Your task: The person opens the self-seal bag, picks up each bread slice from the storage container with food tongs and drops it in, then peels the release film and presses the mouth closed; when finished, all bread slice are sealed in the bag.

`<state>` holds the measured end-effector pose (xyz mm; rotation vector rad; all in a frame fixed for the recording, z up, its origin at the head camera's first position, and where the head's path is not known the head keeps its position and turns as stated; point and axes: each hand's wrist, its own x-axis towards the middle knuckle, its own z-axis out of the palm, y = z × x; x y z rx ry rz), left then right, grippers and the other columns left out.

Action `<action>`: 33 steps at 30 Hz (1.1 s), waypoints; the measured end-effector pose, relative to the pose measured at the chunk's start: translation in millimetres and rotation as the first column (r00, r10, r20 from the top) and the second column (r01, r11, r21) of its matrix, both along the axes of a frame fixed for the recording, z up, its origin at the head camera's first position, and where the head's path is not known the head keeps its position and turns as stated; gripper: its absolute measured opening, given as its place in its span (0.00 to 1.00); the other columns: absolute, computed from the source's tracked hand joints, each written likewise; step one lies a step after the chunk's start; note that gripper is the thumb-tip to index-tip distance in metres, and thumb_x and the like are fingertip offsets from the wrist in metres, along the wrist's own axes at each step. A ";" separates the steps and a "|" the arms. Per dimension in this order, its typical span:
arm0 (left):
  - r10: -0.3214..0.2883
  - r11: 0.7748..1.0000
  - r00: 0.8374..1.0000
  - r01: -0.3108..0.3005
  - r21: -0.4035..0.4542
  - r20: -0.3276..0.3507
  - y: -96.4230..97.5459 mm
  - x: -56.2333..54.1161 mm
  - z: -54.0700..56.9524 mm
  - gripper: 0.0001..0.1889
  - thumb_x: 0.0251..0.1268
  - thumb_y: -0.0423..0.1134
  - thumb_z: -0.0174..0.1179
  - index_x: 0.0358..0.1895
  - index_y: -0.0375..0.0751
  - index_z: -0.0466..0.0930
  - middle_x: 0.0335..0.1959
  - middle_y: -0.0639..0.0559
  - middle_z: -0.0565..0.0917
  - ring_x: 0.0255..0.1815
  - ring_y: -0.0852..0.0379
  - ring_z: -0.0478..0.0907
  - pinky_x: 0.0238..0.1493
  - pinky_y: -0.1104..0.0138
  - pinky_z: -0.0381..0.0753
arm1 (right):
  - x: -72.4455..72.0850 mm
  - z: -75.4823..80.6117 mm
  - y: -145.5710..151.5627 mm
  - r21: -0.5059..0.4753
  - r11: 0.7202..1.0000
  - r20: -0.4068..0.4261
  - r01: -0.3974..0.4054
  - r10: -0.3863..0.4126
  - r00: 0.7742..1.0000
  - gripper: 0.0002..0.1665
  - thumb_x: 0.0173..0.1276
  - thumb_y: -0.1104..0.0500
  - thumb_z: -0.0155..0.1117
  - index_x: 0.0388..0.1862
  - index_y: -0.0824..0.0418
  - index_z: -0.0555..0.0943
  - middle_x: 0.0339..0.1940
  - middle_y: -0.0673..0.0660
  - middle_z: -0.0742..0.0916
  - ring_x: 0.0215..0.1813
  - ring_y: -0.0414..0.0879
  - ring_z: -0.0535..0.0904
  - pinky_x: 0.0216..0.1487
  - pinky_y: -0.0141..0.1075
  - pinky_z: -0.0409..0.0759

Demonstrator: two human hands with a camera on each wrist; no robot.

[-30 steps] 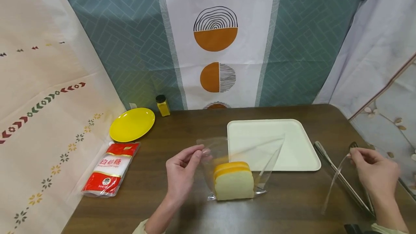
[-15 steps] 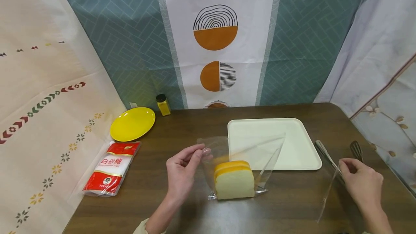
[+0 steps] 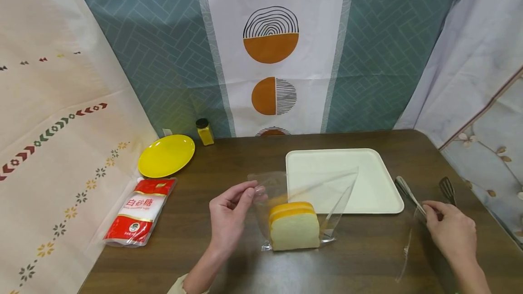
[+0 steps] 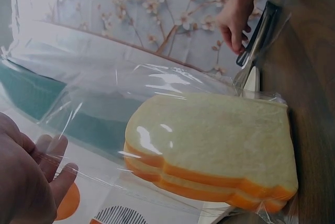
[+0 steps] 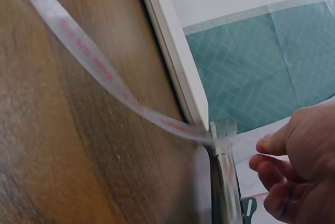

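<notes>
My left hand (image 3: pixel 230 214) pinches the upper left edge of a clear plastic bag (image 3: pixel 344 194). Inside the bag, slices of bread (image 3: pixel 295 232) with an orange crust stand upright on the table; the left wrist view shows their pale face close up. Over at the right, my right hand (image 3: pixel 451 228) holds a thin clear plastic strip (image 3: pixel 406 251) between thumb and forefinger, its far end trailing toward the front. Red print shows on the strip (image 5: pixel 89 51) in the right wrist view. Metal tongs (image 3: pixel 408 194) lie just beyond the right fingertips, partly hidden by that hand.
Behind the bag lies a cream tray (image 3: pixel 380 180). A dark slotted utensil (image 3: pixel 447 188) lies beyond the right hand. To the left are a red and white sugar pouch (image 3: pixel 136 212), a yellow plate (image 3: pixel 166 156) and a yellow bottle with a black cap (image 3: pixel 205 132).
My right hand has moved left and slightly down with the strip, uncovering the dark slotted utensil. The left hand, bag and bread have stayed in place.
</notes>
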<state>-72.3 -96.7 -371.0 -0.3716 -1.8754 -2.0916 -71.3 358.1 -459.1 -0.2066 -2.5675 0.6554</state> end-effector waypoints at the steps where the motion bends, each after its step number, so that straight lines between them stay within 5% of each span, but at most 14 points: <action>1: 0.000 1.000 1.000 0.000 -0.003 0.001 0.0 0.0 0.3 0.10 0.70 0.29 0.61 0.50 0.29 0.84 0.41 0.38 0.88 0.39 0.44 0.88 0.50 0.56 0.82 | 0.2 -0.3 -0.2 0.010 1.000 -0.004 -0.008 0.008 1.000 0.09 0.68 0.68 0.60 0.40 0.71 0.86 0.30 0.65 0.84 0.24 0.53 0.76 0.31 0.57 0.71; 6: -0.001 1.000 1.000 0.001 -0.006 0.002 0.0 0.1 1.0 0.10 0.70 0.29 0.61 0.50 0.29 0.84 0.42 0.38 0.88 0.39 0.44 0.88 0.50 0.56 0.81 | 1.3 0.3 -1.7 0.020 1.000 -0.023 -0.024 0.024 0.999 0.10 0.66 0.70 0.59 0.41 0.72 0.85 0.38 0.71 0.82 0.33 0.63 0.78 0.33 0.61 0.72; 8: -0.001 1.000 1.000 0.001 -0.003 0.004 -0.2 0.1 0.7 0.10 0.70 0.29 0.61 0.50 0.29 0.84 0.42 0.39 0.88 0.39 0.44 0.88 0.50 0.56 0.81 | 0.7 2.0 -4.4 0.006 1.000 -0.052 -0.027 0.027 0.998 0.09 0.66 0.70 0.60 0.41 0.71 0.86 0.37 0.70 0.82 0.31 0.52 0.79 0.34 0.59 0.71; 12: -0.004 1.000 1.000 0.004 -0.009 0.002 -0.2 -0.1 0.4 0.11 0.70 0.29 0.61 0.51 0.28 0.84 0.42 0.39 0.88 0.39 0.45 0.88 0.51 0.56 0.81 | -2.6 9.6 -15.4 -0.042 0.995 -0.175 -0.096 0.087 0.981 0.07 0.62 0.71 0.66 0.38 0.68 0.88 0.31 0.60 0.85 0.27 0.22 0.70 0.32 0.37 0.73; 14: -0.006 1.000 1.000 0.006 -0.013 0.000 -0.4 -0.4 0.1 0.11 0.70 0.29 0.61 0.51 0.26 0.83 0.42 0.39 0.88 0.39 0.45 0.88 0.51 0.56 0.81 | -2.1 18.5 -25.4 -0.114 0.978 -0.185 -0.176 0.153 0.971 0.07 0.63 0.69 0.68 0.40 0.66 0.88 0.31 0.53 0.86 0.27 0.19 0.70 0.29 0.27 0.70; 17: 0.000 1.000 1.000 0.000 -0.017 0.001 -0.6 -0.9 -0.7 0.11 0.70 0.30 0.61 0.51 0.27 0.83 0.41 0.40 0.88 0.39 0.45 0.88 0.51 0.56 0.81 | -0.3 37.7 -46.5 -0.277 0.905 -0.158 -0.322 0.288 0.945 0.09 0.69 0.67 0.67 0.47 0.66 0.86 0.35 0.47 0.89 0.30 0.28 0.80 0.30 0.22 0.74; 20: 0.013 1.000 1.000 -0.013 -0.023 -0.006 -0.5 -1.7 -1.1 0.10 0.70 0.30 0.61 0.50 0.29 0.84 0.41 0.39 0.88 0.38 0.46 0.88 0.49 0.57 0.82 | -0.1 60.0 -71.5 -0.428 0.790 -0.152 -0.438 0.415 0.897 0.12 0.72 0.67 0.64 0.52 0.67 0.84 0.41 0.51 0.90 0.37 0.39 0.85 0.34 0.26 0.77; 27: 0.006 1.000 1.000 -0.007 -0.029 -0.011 -2.1 -5.4 -2.8 0.10 0.71 0.30 0.61 0.51 0.31 0.85 0.41 0.40 0.88 0.39 0.46 0.88 0.47 0.57 0.84 | -17.3 89.1 -115.0 -0.529 0.494 -0.288 -0.690 0.661 0.693 0.18 0.68 0.77 0.60 0.56 0.72 0.79 0.49 0.61 0.87 0.50 0.44 0.84 0.47 0.28 0.80; 29: -0.005 1.000 1.000 0.004 -0.024 -0.013 -2.0 -6.0 -3.4 0.11 0.71 0.30 0.60 0.51 0.30 0.84 0.42 0.39 0.88 0.39 0.46 0.88 0.47 0.56 0.83 | -21.6 91.2 -123.0 -0.531 0.464 -0.310 -0.709 0.672 0.672 0.17 0.68 0.77 0.61 0.55 0.71 0.80 0.48 0.61 0.87 0.49 0.45 0.85 0.48 0.29 0.81; 33: -0.011 1.000 1.000 0.010 -0.021 -0.014 -2.0 -6.8 -4.6 0.11 0.71 0.30 0.60 0.52 0.30 0.84 0.42 0.39 0.88 0.39 0.46 0.88 0.48 0.56 0.83 | -24.3 95.4 -133.6 -0.563 0.467 -0.315 -0.682 0.641 0.700 0.11 0.69 0.74 0.62 0.49 0.70 0.82 0.42 0.60 0.89 0.43 0.47 0.86 0.43 0.31 0.82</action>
